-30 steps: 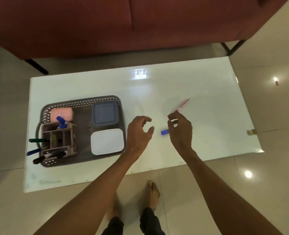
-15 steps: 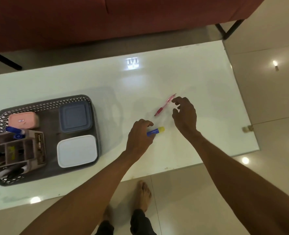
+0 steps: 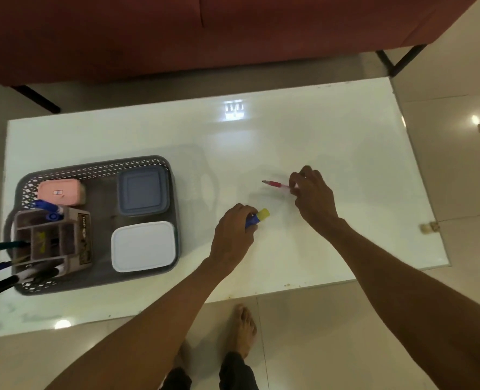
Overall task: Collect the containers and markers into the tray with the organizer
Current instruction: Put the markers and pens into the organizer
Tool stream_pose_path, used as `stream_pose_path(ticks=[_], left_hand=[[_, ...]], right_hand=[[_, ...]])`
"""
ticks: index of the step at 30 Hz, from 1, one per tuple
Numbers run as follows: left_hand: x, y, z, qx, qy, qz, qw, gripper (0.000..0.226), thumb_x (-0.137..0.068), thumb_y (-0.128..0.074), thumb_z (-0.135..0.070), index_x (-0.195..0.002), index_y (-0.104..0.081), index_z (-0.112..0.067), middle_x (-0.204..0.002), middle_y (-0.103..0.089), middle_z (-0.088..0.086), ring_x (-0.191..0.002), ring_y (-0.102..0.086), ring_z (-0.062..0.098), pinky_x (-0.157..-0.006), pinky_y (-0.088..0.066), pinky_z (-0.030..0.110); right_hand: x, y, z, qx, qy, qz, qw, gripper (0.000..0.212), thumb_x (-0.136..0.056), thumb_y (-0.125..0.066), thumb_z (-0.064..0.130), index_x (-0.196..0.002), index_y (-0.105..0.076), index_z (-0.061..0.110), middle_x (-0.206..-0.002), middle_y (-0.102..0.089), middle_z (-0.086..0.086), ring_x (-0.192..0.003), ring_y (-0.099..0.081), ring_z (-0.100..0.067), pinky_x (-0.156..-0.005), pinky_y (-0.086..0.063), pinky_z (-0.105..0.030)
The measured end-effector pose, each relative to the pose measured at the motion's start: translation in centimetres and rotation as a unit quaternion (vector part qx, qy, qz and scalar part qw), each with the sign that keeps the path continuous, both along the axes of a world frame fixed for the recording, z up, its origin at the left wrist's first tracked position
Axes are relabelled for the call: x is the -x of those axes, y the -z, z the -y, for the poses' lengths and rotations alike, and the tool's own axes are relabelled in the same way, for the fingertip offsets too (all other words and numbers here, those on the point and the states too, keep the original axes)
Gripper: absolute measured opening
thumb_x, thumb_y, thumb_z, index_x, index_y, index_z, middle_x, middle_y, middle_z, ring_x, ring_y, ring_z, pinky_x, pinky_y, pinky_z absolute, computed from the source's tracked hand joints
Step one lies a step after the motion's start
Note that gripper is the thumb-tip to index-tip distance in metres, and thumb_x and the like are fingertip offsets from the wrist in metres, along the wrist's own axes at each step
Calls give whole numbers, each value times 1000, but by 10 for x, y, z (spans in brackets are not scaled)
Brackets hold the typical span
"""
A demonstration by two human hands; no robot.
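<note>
My left hand (image 3: 233, 232) grips a blue marker with a yellow cap (image 3: 259, 217) just above the white table. My right hand (image 3: 312, 195) pinches a pink pen (image 3: 275, 184), whose tip points left. At the left stands a grey perforated tray (image 3: 98, 167). In it are a pink container (image 3: 60, 191), a blue-grey lidded container (image 3: 142, 190), a white lidded container (image 3: 143, 246) and a brown organizer (image 3: 50, 237) with several markers sticking out to the left.
The white table (image 3: 331, 136) ends in a near edge close to my bare feet (image 3: 244, 330). A dark red sofa (image 3: 205, 32) with black legs runs along the far side. A small metal fitting (image 3: 429, 228) lies on the floor at the right.
My left hand has closed round the blue marker and lifted it. My right hand has taken hold of the pink pen, which now points left instead of slanting up to the right.
</note>
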State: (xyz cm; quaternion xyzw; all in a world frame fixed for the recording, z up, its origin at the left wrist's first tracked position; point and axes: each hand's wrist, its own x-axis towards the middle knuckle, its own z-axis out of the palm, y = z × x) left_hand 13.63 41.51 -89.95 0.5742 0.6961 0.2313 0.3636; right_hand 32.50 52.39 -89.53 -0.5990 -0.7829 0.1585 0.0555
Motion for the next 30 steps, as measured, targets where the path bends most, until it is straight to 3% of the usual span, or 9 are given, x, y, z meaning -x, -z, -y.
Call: stream_pose_path(ticks=[7, 12, 17, 22, 30], left_hand=[[78, -79, 34, -55, -173, 100, 978, 23, -85, -75, -10, -104, -66, -20, -96, -70, -8, -87, -67, 8, -79, -55, 22], [156, -115, 78, -93, -271, 99, 953, 29, -82, -77, -10, -106, -67, -20, -96, -72, -8, -90, -70, 9, -83, -59, 31], [228, -135, 116, -119, -372, 85, 917, 30, -81, -77, -3, -106, -66, -16, -93, -73, -1, -88, -70, 4, -87, -59, 31], [279, -129, 128, -87, -439, 60, 892, 34, -80, -78, -7, -112, -67, -11, -100, -76, 5, -94, -73, 18, -84, -61, 44], [296, -110, 117, -43, -413, 58, 908, 32, -81, -77, -6, -110, -66, -12, -101, -75, 2, -96, -72, 18, -86, -60, 46]], right_hand=[[85, -59, 49, 14, 46, -175, 983, 12, -92, -55, 3, -92, -54, 15, -87, -58, 4, -81, -52, -23, -63, -45, -39], [175, -89, 88, 8, 23, -261, 965, 15, -93, -57, 4, -93, -56, 19, -89, -60, 7, -79, -55, -18, -68, -47, -38], [251, -105, 123, 30, 7, -321, 947, 8, -95, -57, 9, -93, -58, 17, -86, -63, 6, -78, -58, -16, -67, -48, -32], [298, -110, 144, 33, -13, -337, 941, 8, -94, -57, 8, -95, -59, 15, -89, -66, 2, -81, -61, -18, -67, -48, -32], [331, -101, 163, 36, -18, -325, 945, 7, -93, -61, 8, -97, -61, 14, -89, -64, 6, -83, -60, -11, -72, -52, -30]])
